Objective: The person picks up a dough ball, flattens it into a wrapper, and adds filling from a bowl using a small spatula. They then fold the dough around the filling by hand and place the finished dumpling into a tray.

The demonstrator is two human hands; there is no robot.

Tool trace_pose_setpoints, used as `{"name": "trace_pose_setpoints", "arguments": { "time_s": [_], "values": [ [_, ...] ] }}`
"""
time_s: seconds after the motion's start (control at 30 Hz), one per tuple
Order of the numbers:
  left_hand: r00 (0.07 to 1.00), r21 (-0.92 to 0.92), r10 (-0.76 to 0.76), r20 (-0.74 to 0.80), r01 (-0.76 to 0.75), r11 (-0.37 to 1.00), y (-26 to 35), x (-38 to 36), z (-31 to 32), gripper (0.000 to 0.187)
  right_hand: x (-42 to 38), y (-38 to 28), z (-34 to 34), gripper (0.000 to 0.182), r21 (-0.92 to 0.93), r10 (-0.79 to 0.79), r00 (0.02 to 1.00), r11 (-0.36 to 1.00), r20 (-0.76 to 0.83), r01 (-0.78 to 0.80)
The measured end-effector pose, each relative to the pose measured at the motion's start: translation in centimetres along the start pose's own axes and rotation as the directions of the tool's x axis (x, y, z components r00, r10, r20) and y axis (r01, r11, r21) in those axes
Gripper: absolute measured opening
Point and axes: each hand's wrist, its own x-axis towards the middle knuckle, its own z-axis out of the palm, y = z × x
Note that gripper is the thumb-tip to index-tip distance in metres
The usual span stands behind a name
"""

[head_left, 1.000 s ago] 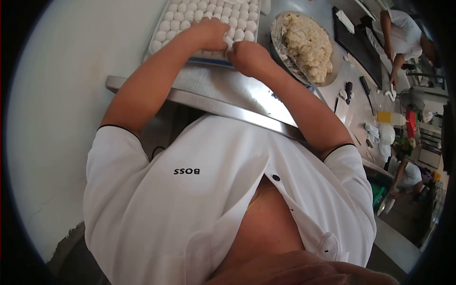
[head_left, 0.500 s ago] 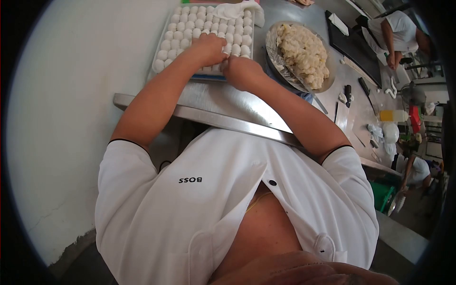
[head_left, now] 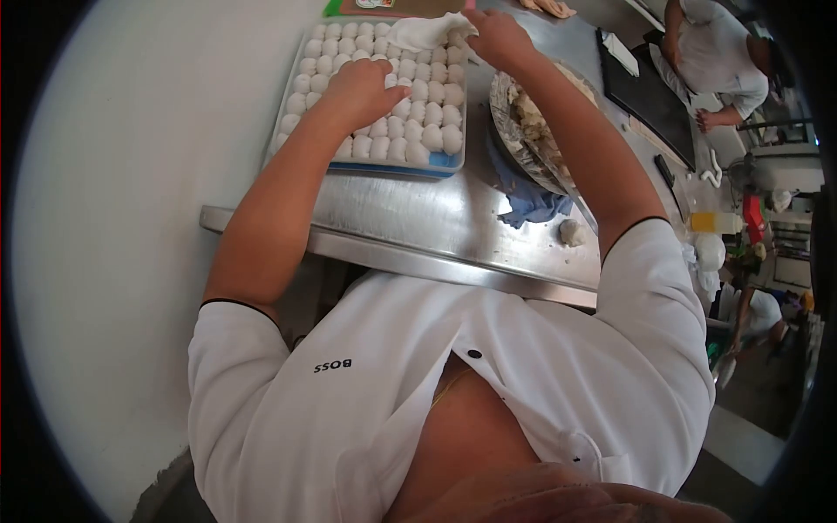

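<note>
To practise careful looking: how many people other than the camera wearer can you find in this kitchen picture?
2: one person in white bends over the counter at top right; another person stands lower at the right edge. Others may be hidden.

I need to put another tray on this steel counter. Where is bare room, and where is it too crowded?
Free: the steel table strip between the tray of dough balls and the near edge, left of the blue cloth. Crowded: the right side, with the cloth, a dough lump and the filling bowl. The left hand rests on the tray; the right hand reaches beyond it.
</note>
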Motion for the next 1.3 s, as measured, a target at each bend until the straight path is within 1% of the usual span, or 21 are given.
{"name": "trace_pose_setpoints", "arguments": {
  "time_s": [0.07, 0.1, 0.2, 0.33, 0.4, 0.47, 0.53, 0.57, 0.6, 0.63, 0.77, 0.83, 0.9, 0.93, 1.0, 1.03, 1.07, 1.13, 1.2, 1.27, 1.3],
  "values": [
    [1.000, 0.015, -0.002, 0.026, 0.002, 1.000, 0.0, 0.2, -0.3, 0.056, 1.5, 0.4, 1.2, 0.038, 0.153, -0.113, 0.986, 0.979, -0.125, 0.132],
    [0.999, 0.034, 0.000, 0.049, -0.001, 0.999, -0.1, 0.4, -0.2, 0.057, 2.4, 0.8, 1.8, 0.047, 0.109, -0.070, 0.997, 0.992, 0.032, 0.066],
    [0.998, 0.049, 0.013, 0.062, -0.016, 0.999, -1.0, 1.0, 0.3, 0.058, 4.5, 1.3, 4.1, 0.041, -0.004, -0.089, 0.988, 0.996, 0.125, 0.091],
    [0.998, 0.013, -0.009, 0.054, 0.008, 1.000, -0.8, 1.0, -0.3, 0.058, 7.0, 3.7, 6.0, 0.033, 0.056, -0.126, 0.959, 0.992, 0.252, 0.116],
    [1.000, 0.002, 0.014, 0.028, -0.014, 1.000, -0.9, 1.1, -0.2, 0.059, 7.7, 5.2, 6.2, 0.028, 0.310, -0.181, 0.981, 0.939, 0.073, 0.150],
    [0.999, 0.000, 0.005, 0.034, -0.005, 1.000, -0.9, 1.0, 0.0, 0.059, 9.3, 8.8, 8.1, 0.027, 0.393, -0.104, 0.985, 0.919, 0.141, 0.041],
    [0.999, -0.003, 0.002, 0.039, -0.002, 1.000, -0.5, 1.2, 0.1, 0.060, 9.9, 9.4, 5.0, 0.029, 0.174, 0.076, 0.997, 0.982, 0.031, -0.080],
    [0.998, -0.017, -0.018, 0.067, 0.019, 1.000, -0.5, 1.2, 0.0, 0.060, 9.9, 9.1, 3.2, 0.029, 0.171, 0.078, 0.996, 0.982, 0.031, -0.082],
    [0.995, -0.030, -0.038, 0.094, 0.041, 0.999, -0.4, 1.2, -0.1, 0.061, 9.7, 8.4, 1.3, 0.030, 0.430, 0.195, 0.969, 0.870, 0.151, -0.242],
    [0.995, -0.031, -0.037, 0.092, 0.040, 0.999, -0.4, 1.1, -0.1, 0.061, 9.4, 7.7, -0.5, 0.031, 0.629, 0.266, 0.918, 0.669, 0.294, -0.396],
    [0.999, -0.163, -0.020, 0.050, 0.028, 0.986, -0.6, 1.1, 0.7, 0.063, 7.1, 4.8, -7.3, 0.031, 0.544, 0.237, 0.928, 0.757, 0.288, -0.362],
    [0.999, -0.223, -0.027, 0.043, 0.036, 0.974, 0.1, 1.0, 0.4, 0.063, 4.9, 2.2, -10.7, 0.027, 0.541, 0.191, 0.885, 0.730, 0.425, -0.418],
    [0.972, -0.608, -0.084, 0.222, 0.205, 0.767, 1.5, 0.6, -0.4, 0.066, 3.1, 1.5, -12.4, 0.025, 0.576, 0.119, 0.863, 0.699, 0.491, -0.424],
    [0.973, -0.602, -0.077, 0.219, 0.196, 0.774, 1.8, 0.5, -0.5, 0.066, 2.0, 1.3, -13.0, 0.023, 0.607, 0.036, 0.830, 0.665, 0.557, -0.436],
    [0.888, -0.871, 0.056, 0.455, 0.431, 0.236, 1.7, 0.3, -0.1, 0.073, -0.6, 0.7, -12.8, 0.015, 0.750, -0.066, 0.784, 0.349, 0.618, -0.562],
    [0.870, -0.901, 0.233, 0.435, 0.416, 0.125, 1.1, 0.1, 0.3, 0.079, -2.6, -1.8, -12.4, 0.009, 0.832, -0.097, 0.827, 0.031, 0.554, -0.554],
    [0.867, -0.897, 0.233, 0.441, 0.419, 0.139, 2.1, -0.6, -0.3, 0.079, -3.3, -1.5, -11.9, 0.037, 0.849, -0.250, 0.816, 0.055, 0.522, -0.526],
    [0.935, -0.961, 0.304, 0.184, 0.236, -0.142, 4.6, -1.9, -1.4, 0.082, -6.1, -3.3, -11.7, 0.037, 0.800, -0.242, 0.798, -0.115, 0.552, -0.588],
    [0.926, -0.973, 0.339, 0.163, 0.208, -0.100, 5.8, -2.1, -1.4, 0.082, -8.7, -4.4, -11.6, 0.034, 0.784, -0.189, 0.803, -0.180, 0.566, -0.595],
    [0.935, -0.920, 0.256, 0.246, 0.308, -0.241, 6.6, -3.1, -1.2, 0.043, -10.7, -4.6, -11.4, 0.035, 0.757, -0.266, 0.765, -0.154, 0.587, -0.635],
    [0.921, -0.877, 0.262, 0.287, 0.363, -0.315, 7.1, -3.8, -1.2, 0.031, -11.9, -5.3, -11.2, 0.036, 0.770, -0.188, 0.790, -0.182, 0.584, -0.612]
  ]
}}
